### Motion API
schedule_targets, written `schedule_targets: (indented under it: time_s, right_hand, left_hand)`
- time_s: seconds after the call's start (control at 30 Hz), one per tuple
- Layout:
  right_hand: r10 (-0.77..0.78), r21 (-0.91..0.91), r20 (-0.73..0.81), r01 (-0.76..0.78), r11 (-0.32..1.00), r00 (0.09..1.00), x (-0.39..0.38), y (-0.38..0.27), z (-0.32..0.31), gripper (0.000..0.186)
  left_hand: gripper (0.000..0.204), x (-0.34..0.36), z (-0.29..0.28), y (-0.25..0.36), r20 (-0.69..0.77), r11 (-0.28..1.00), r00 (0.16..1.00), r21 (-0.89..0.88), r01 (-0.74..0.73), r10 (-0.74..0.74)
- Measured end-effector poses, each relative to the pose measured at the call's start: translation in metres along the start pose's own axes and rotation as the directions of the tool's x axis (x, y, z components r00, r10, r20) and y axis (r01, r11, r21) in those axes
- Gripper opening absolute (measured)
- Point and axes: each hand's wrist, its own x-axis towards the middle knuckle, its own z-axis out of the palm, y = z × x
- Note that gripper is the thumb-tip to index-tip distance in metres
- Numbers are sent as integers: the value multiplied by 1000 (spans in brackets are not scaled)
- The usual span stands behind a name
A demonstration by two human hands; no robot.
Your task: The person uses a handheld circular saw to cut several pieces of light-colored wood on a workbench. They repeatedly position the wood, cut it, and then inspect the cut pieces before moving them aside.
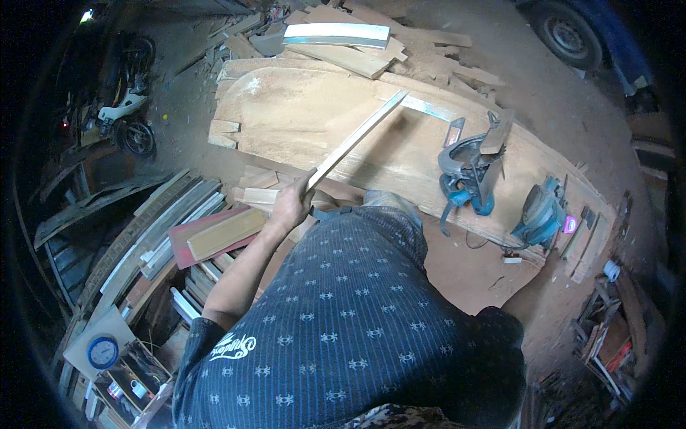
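Note:
My left hand (289, 206) is closed around the near end of a long pale wooden strip (357, 139), which slants up and away over the sawdust-covered workbench (286, 107). Its far tip is beside a white-and-blue painted piece (429, 109) lying on the bench. Stretched toward the bench's right end, my right hand (551, 262) is dim and its fingers cannot be made out. Nearest to it are a teal power tool (539, 214), a pink-and-white round item (569, 224) and some narrow wood pieces (587, 247). A saw with teal parts (468, 168) stands left of them on the bench.
Offcuts and boards, one painted white (336, 33), are heaped beyond the bench. Stacked planks (164, 222) and a red board (207, 239) lie at left, near a blue-rimmed dial (103, 352). A motorcycle (128, 114) and a vehicle wheel (564, 34) stand farther off.

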Motion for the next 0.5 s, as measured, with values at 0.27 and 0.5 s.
schedule_targets:
  time_s: [0.27,0.5]
  right_hand:
    - [32,3,72,-32,999,997,28,20,7,67]
    - [-69,-49,98,74,996,993,96,41,2,65]
  left_hand:
    - [49,-6,59,-7,-57,973,998,-232,-17,4]
    - [49,-45,137,34,8,775,960,-588,232,-281]
